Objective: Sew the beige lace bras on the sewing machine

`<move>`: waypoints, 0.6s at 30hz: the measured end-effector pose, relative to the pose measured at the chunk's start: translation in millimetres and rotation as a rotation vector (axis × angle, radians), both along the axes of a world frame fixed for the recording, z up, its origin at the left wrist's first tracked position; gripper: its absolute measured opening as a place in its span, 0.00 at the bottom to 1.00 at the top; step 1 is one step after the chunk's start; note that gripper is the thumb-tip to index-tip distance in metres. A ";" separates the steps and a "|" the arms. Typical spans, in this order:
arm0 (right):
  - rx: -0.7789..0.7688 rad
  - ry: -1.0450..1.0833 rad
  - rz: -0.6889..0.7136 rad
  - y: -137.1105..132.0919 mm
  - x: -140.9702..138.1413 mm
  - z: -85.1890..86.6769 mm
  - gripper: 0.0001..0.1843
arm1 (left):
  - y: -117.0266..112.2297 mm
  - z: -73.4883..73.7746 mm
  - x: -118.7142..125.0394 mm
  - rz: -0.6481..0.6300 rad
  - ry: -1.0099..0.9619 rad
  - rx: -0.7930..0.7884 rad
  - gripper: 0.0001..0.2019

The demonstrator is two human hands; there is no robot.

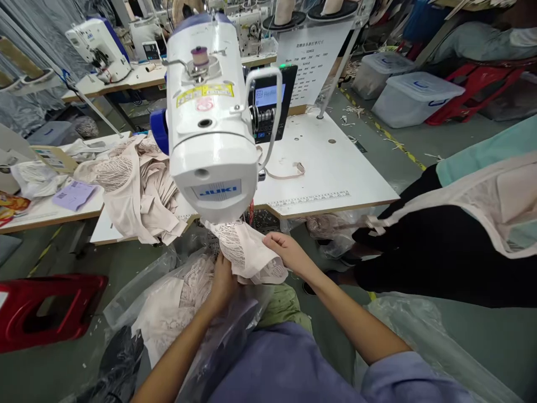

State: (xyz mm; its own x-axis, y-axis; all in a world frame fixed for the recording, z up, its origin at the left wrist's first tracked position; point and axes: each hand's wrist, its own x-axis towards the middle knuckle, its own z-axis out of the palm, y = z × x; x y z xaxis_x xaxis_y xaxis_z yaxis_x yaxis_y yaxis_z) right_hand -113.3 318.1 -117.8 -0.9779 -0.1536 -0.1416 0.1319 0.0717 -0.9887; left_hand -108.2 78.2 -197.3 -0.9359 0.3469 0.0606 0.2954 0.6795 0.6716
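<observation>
A pale beige lace bra [245,249] hangs off the front edge of the table, its upper end under the head of a white JUKI sewing machine [213,157]. My right hand [289,253] pinches the bra's right edge between thumb and fingers. At its left edge, my left hand [224,280] grips the bra from below, with the fingertips hidden behind the fabric. The needle area is mostly hidden by the machine head. Below my left forearm, a clear plastic bag [138,285] with more beige lace pieces lies near my lap.
A pile of beige bra pieces [142,190] lies left of the machine. On the white tabletop [335,168] are a loose strap [285,174] and a printed ruler. At right, a person in black trousers [419,246] stands close, beside a hanging beige bra [474,187]. A red stool [50,310] is at left.
</observation>
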 end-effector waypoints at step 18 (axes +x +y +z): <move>0.998 0.127 0.065 37.7 4.6 -132.0 0.34 | -125.2 34.5 86.9 0.292 -0.135 -0.390 0.14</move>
State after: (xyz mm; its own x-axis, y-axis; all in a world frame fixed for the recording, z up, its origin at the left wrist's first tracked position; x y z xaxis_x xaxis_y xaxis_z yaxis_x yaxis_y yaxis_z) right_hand -108.6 355.8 -249.8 -0.9887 -0.0753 -0.1294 -0.0041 0.8776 -0.4795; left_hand -21.3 -47.0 -162.8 -0.9878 0.0426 -0.1497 -0.0161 0.9286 0.3707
